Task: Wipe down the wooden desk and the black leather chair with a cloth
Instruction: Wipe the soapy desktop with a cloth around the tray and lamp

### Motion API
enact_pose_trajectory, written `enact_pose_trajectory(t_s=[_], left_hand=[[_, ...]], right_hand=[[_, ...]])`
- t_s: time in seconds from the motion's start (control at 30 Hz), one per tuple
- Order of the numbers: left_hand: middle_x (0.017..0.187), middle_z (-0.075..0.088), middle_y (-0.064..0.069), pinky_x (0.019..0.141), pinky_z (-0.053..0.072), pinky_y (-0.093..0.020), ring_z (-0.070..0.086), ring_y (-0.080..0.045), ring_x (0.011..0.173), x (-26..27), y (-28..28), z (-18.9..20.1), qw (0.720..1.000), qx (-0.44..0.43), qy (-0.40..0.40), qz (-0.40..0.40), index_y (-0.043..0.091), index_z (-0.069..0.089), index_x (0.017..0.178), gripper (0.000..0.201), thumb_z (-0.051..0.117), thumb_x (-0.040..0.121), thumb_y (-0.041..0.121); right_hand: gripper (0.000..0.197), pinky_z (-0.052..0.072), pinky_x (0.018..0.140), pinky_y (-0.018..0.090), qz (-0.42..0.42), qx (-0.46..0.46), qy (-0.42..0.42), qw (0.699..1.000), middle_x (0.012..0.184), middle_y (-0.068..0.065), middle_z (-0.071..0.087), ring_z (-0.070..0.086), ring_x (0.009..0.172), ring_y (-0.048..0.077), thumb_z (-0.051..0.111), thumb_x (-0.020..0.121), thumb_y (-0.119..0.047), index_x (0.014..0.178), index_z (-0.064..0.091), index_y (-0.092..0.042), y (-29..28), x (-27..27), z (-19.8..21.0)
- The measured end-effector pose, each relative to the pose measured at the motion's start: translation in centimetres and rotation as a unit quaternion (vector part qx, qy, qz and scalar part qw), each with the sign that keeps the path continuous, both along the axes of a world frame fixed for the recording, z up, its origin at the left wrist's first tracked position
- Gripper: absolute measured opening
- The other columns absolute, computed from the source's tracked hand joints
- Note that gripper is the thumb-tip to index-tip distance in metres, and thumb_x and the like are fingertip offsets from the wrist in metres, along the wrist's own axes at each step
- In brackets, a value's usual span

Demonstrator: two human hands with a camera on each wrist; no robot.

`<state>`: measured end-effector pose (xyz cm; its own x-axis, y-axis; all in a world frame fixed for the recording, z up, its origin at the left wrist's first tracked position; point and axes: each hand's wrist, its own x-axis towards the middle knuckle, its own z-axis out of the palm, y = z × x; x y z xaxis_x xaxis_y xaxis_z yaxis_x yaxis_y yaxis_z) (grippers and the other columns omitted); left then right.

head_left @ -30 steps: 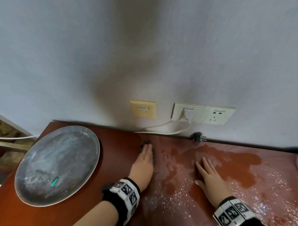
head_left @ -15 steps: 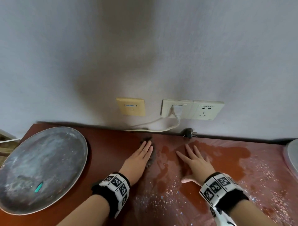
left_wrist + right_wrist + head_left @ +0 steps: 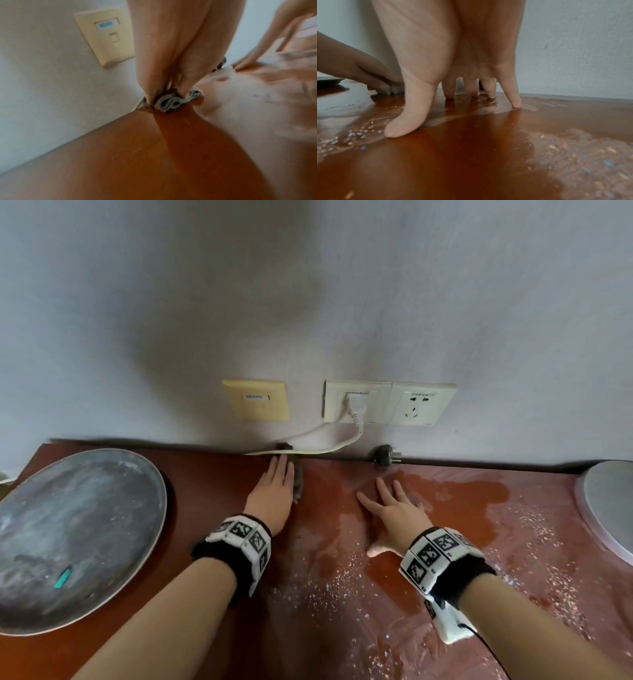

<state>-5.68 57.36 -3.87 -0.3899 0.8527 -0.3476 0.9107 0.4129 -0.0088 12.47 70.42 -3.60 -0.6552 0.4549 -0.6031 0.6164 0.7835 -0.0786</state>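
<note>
The grey cloth (image 3: pixel 178 100) lay bunched on the wooden desk (image 3: pixel 212 494), close to its back edge by the wall, under the left hand (image 3: pixel 274 494). This hand pressed it down with nearly straight fingers (image 3: pixel 150 94). The right hand (image 3: pixel 394 511) was just beside, apart from the cloth, flat on the wet desk with spread fingers, holding nothing.
</note>
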Motion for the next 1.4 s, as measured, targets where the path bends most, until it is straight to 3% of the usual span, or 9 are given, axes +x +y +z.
enact_pose_trajectory(t_s=[0.1, 0.23, 0.43, 0.63, 0.73, 0.9, 1.13, 1.27, 1.4], left_hand=[[0.155, -0.013, -0.021, 0.117, -0.001, -0.032, -0.009, -0.033, 0.145, 1.7, 0.4, 0.6, 0.999, -0.020, -0.019, -0.029, -0.002, -0.001, 0.148, 0.060, 0.028, 0.096, 0.002], [0.158, 0.000, -0.016, 0.114, 0.019, -0.025, 0.002, -0.027, 0.147, 6.6, 0.4, -0.6, 0.985, 0.082, -0.028, -0.151, 0.001, 0.015, 0.149, 0.056, 0.019, 0.093, 0.008], [0.156, -0.017, -0.018, 0.116, 0.010, -0.032, -0.014, -0.029, 0.145, 1.4, 2.1, 1.4, 0.997, -0.077, -0.015, 0.006, -0.001, -0.008, 0.148, 0.064, 0.031, 0.098, 0.007], [0.154, 0.016, -0.022, 0.115, 0.020, -0.029, 0.012, -0.032, 0.145, 7.8, 3.4, 1.1, 0.991, 0.078, -0.005, -0.106, -0.007, 0.026, 0.144, 0.057, 0.028, 0.087, -0.003], [0.158, -0.012, -0.013, 0.116, 0.017, -0.030, -0.009, -0.025, 0.146, 9.5, 4.6, 0.5, 0.995, 0.004, -0.075, -0.073, 0.001, 0.001, 0.149, 0.058, 0.028, 0.098, 0.002], [0.157, -0.010, -0.016, 0.116, 0.017, -0.034, -0.008, -0.028, 0.146, 3.8, 5.4, 0.6, 0.998, -0.054, -0.018, 0.035, -0.002, -0.002, 0.149, 0.054, 0.022, 0.100, 0.005], [0.158, -0.015, -0.011, 0.110, 0.029, -0.031, -0.014, -0.022, 0.145, 11.0, 5.4, 0.2, 0.985, -0.009, -0.084, -0.151, 0.002, -0.001, 0.150, 0.058, 0.023, 0.098, -0.004], [0.157, -0.012, -0.016, 0.117, 0.013, -0.032, -0.009, -0.027, 0.146, 7.3, 6.3, 0.4, 0.998, -0.033, -0.035, -0.049, -0.001, -0.002, 0.149, 0.056, 0.023, 0.099, -0.004], [0.157, -0.015, -0.015, 0.113, 0.027, -0.035, -0.011, -0.027, 0.146, 3.9, 5.3, 0.0, 0.998, -0.053, -0.026, 0.006, 0.001, -0.004, 0.149, 0.058, 0.024, 0.098, 0.000]], right_hand=[[0.109, 0.016, 0.110, 0.063, 0.003, -0.002, -0.002, 1.000, 0.157, 0.000, -0.015, -0.014, 0.144, 0.029, 0.076, 0.068, -0.048, 0.147, 0.002, -0.041, 0.0, -0.1, 0.2], [0.109, 0.017, 0.109, 0.064, 0.008, 0.002, 0.002, 1.000, 0.157, 0.000, -0.014, -0.013, 0.144, 0.030, 0.075, 0.067, -0.049, 0.148, 0.002, -0.039, 0.1, -0.2, 0.0], [0.114, 0.013, 0.114, 0.057, -0.005, 0.013, 0.012, 1.000, 0.156, -0.003, -0.016, -0.011, 0.145, 0.022, 0.077, 0.066, -0.049, 0.147, -0.001, -0.039, 2.2, 1.8, 0.7], [0.121, 0.020, 0.112, 0.057, -0.021, 0.007, -0.044, 0.999, 0.154, -0.005, -0.025, -0.017, 0.143, 0.024, 0.081, 0.064, -0.042, 0.145, -0.009, -0.043, 4.3, 4.6, 0.8], [0.123, 0.024, 0.113, 0.053, -0.027, 0.006, -0.053, 0.998, 0.154, -0.002, -0.024, -0.016, 0.143, 0.027, 0.083, 0.062, -0.037, 0.145, -0.008, -0.042, 4.1, 3.9, 0.8], [0.123, 0.023, 0.113, 0.054, -0.031, 0.000, -0.051, 0.998, 0.154, -0.003, -0.024, -0.016, 0.143, 0.027, 0.083, 0.063, -0.036, 0.145, -0.008, -0.043, 4.3, 3.9, 0.6], [0.123, 0.023, 0.110, 0.059, -0.028, -0.004, -0.059, 0.998, 0.155, -0.001, -0.023, -0.015, 0.143, 0.030, 0.084, 0.061, -0.036, 0.146, -0.005, -0.041, 4.5, 3.7, 0.9], [0.125, 0.021, 0.111, 0.058, -0.026, -0.004, -0.055, 0.998, 0.155, -0.002, -0.022, -0.015, 0.143, 0.029, 0.084, 0.060, -0.038, 0.145, -0.007, -0.043, 4.5, 3.9, 0.7], [0.125, 0.020, 0.111, 0.059, -0.029, -0.007, -0.056, 0.998, 0.155, -0.001, -0.022, -0.015, 0.143, 0.030, 0.085, 0.060, -0.036, 0.145, -0.008, -0.043, 4.5, 3.7, 0.6]])
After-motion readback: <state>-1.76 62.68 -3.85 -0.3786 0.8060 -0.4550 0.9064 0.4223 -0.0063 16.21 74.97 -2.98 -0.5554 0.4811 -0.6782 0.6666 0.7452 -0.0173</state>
